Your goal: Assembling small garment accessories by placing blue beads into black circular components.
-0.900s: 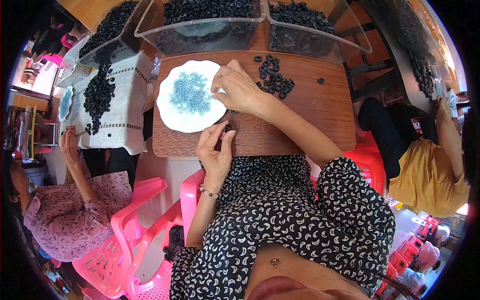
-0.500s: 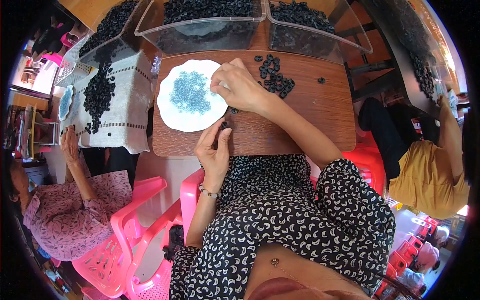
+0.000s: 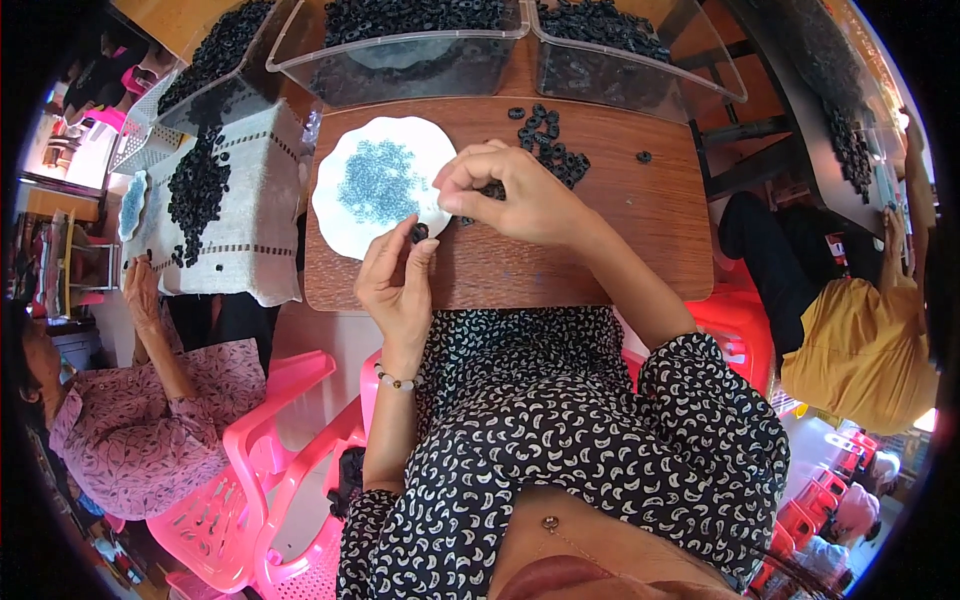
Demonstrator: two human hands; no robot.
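Note:
My left hand (image 3: 397, 285) pinches a small black ring (image 3: 419, 232) between thumb and fingers, just at the near rim of a white scalloped plate (image 3: 341, 228) that holds a heap of small blue-grey pieces (image 3: 378, 182). My right hand (image 3: 512, 192) hovers right of the plate with its fingers curled together; dark rings show under its fingertips, and whether it grips one is unclear. Behind it lies a loose pile of black rings (image 3: 552, 147) on the brown wooden table (image 3: 620, 240).
Clear plastic bins of black rings (image 3: 420, 40) stand along the table's far edge. A cloth-covered table (image 3: 235, 210) with more rings is at the left, where a seated person (image 3: 130, 400) works. Pink plastic chairs (image 3: 250, 470) stand nearby. Another person in yellow (image 3: 850, 330) sits at the right.
My right hand has drawn back from over the plate toward the ring pile. My left hand has stayed at the plate's near rim with the ring.

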